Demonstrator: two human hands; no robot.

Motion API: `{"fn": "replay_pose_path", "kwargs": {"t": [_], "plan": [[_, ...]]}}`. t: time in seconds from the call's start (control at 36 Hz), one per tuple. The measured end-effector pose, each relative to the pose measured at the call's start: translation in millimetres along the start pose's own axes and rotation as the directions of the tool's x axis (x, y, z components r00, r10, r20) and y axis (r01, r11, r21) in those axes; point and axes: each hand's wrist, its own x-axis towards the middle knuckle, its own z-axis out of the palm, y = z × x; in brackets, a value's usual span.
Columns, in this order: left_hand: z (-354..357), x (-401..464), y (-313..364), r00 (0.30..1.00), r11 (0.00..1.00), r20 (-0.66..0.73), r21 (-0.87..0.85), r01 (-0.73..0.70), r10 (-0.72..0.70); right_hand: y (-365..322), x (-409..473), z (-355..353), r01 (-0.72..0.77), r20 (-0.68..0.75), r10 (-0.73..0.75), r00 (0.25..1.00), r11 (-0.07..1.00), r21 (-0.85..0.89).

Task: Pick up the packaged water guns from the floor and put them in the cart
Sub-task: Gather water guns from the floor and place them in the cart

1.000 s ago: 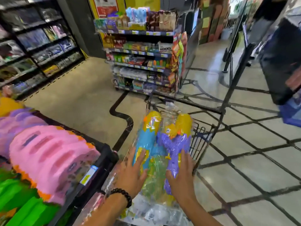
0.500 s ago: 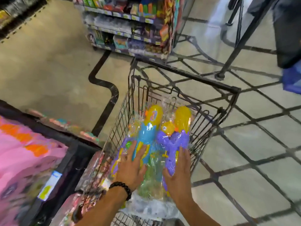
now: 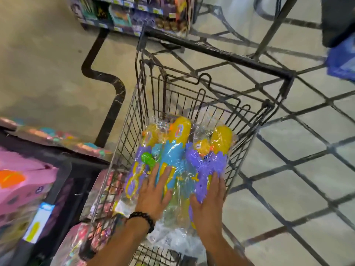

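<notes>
From the head camera I look down my two bare forearms, which reach forward side by side into the black wire shopping cart (image 3: 211, 54). My left hand (image 3: 154, 192), with a black beaded bracelet (image 3: 143, 219) at the wrist, lies palm down with its fingers (image 3: 166, 174) straight and a little spread, pressing flat on the clear plastic of the packaged water guns (image 3: 184, 160). My right hand (image 3: 208, 199) lies the same way just beside it, palm down, fingers extended and close together, resting on the purple part of the pack. Neither hand curls round anything; both only press on the top of the packaging.

I count two hands, one cart, and what looks like three water guns in the wrapping: one at the left with a purple body and a green piece, one blue with a yellow top in the middle, one purple with a yellow top at the right. Whether they share one bag or several I cannot tell.

The guns lie inside the cart basket, flat or nearly so, long axes running away from me, yellow ends towards the far wall of the cart and near ends under my palms.

To the left, pink packaged goods (image 3: 23, 181) sit in a dark display bin (image 3: 63, 189). Beyond the cart stands a stocked store shelf (image 3: 134, 14) on the tiled floor (image 3: 297, 179).
</notes>
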Motion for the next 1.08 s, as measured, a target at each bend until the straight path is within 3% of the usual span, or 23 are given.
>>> {"fn": "replay_pose_path", "kwargs": {"t": [0.19,0.39,0.56,0.69,0.81,0.92,1.08], "plan": [[42,20,3,0.997,1.000,0.078,-0.026,0.016,-0.014,-4,2,17,-0.030,-0.044,0.024,0.999,0.989,-0.142],[67,20,-5,0.994,1.000,0.104,-0.015,0.016,-0.014,19,4,40,-0.061,-0.031,0.057,0.998,0.989,-0.136],[77,27,-14,0.979,0.982,0.198,-0.188,-0.001,0.039,42,10,64,-0.093,-0.009,0.093,0.996,0.986,-0.139],[72,39,-17,0.990,0.952,0.127,-0.293,0.090,-0.055,47,13,78,-0.207,-0.004,0.210,0.978,0.964,-0.165],[69,36,-20,0.994,0.943,0.084,-0.319,0.099,-0.076,44,13,82,-0.133,-0.011,0.135,0.991,0.950,-0.283],[68,30,-15,0.998,0.962,0.034,-0.267,0.051,-0.044,45,26,78,0.062,0.057,-0.042,0.997,0.908,-0.414],[74,23,-12,0.999,0.986,0.019,-0.162,0.035,-0.033,66,46,77,0.179,0.218,-0.054,0.975,0.770,-0.612]]}}
